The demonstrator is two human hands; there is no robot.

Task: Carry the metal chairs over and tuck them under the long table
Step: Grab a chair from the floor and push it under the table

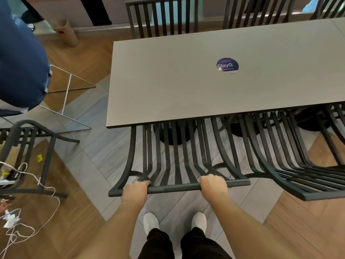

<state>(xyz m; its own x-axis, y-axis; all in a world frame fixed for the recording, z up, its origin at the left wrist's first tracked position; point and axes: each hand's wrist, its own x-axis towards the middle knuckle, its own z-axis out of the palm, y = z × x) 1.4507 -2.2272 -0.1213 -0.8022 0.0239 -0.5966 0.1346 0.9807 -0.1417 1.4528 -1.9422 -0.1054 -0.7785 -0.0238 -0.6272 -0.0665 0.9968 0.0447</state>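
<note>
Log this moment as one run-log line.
stage: tucking chair | left hand: grips top rail | right hand: grips top rail | chair: seat partly under long table | neighbouring chair: tucked alongside

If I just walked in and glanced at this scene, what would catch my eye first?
Probably the two bare hands, left hand and right hand, gripping the top rail of a black metal chair whose seat is under the near edge of the long grey table. Next, the round purple sticker on the tabletop. A second metal chair sits just to the right.
</note>
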